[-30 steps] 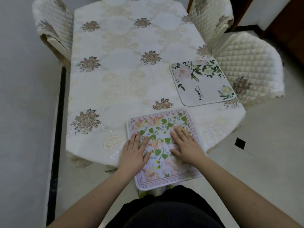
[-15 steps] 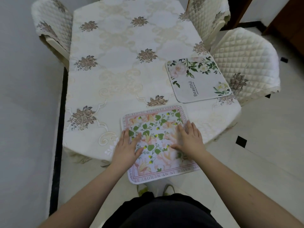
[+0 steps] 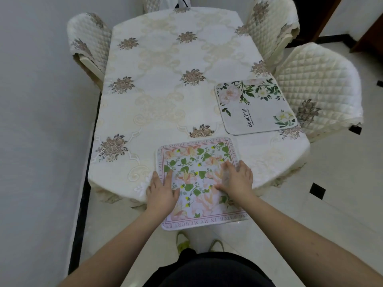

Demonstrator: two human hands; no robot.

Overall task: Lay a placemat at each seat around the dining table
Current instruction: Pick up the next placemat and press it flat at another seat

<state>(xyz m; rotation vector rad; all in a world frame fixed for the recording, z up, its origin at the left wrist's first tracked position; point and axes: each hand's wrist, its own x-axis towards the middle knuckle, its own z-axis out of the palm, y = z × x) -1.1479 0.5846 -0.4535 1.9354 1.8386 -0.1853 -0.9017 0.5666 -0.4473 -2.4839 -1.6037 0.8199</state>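
I look down on both forearms reaching forward from the bottom corners of the head view, converging on a pink-bordered floral placemat (image 3: 199,179) at the near end of the dining table (image 3: 165,96). My left hand (image 3: 160,193) lies flat on the mat's left edge, fingers straight and pointing away from me, thumb spread toward the middle. My right hand (image 3: 236,180) presses palm-down on the mat's right side, fingers extended and slightly blurred. The hands sit apart, neither gripping anything. The mat's near portion overhangs the table edge above the floor. A second placemat (image 3: 256,106), printed "Beautiful", lies flat at the right side of the table, just beside a quilted chair (image 3: 319,83).
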